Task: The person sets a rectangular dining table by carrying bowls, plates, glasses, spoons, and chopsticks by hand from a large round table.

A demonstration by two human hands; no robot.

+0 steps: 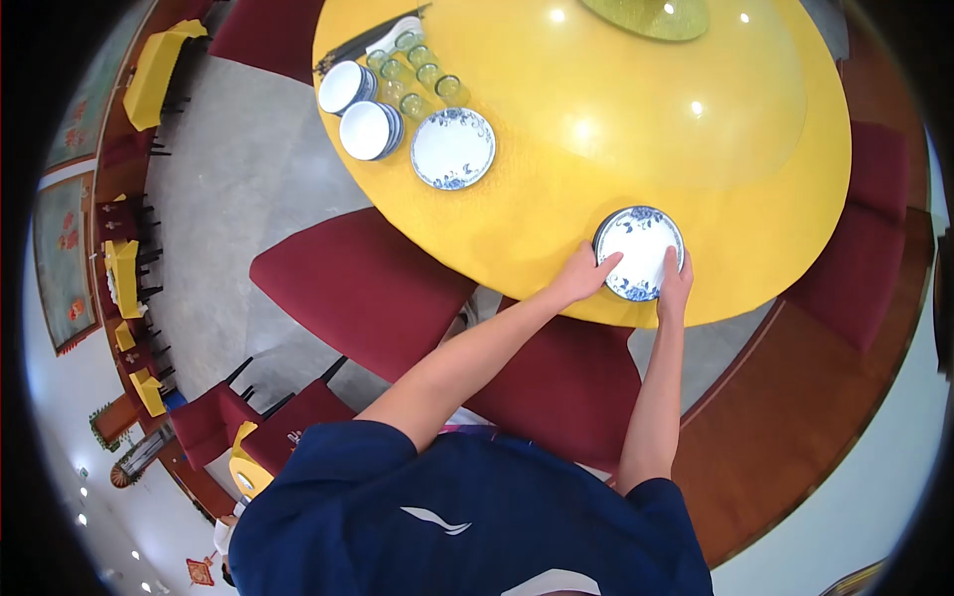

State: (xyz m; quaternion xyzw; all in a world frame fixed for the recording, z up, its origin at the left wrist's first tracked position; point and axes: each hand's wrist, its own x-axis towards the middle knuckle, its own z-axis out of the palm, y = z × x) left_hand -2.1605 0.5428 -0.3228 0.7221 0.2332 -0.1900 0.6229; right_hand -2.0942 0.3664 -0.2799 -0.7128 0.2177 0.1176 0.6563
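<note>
Both my hands grip a stack of white plates [641, 248] with blue floral rims, at the near edge of the round yellow table [556, 228]. My left hand [586, 273] clasps the stack's left side, its thumb lying over the top plate. On the right side, my right hand [676, 280] wraps the rim with the thumb on top. The fingers beneath are hidden, and I cannot tell whether the stack touches the table. Another blue-patterned plate [453, 149], perhaps topping a stack, sits farther left on the table.
Stacked bowls [366, 131] and several green-tinted glasses [427, 74] stand at the table's left, near dark chopsticks [353, 48]. A clear glass turntable [696, 149] covers the middle. Dark red chairs [368, 283] surround the table.
</note>
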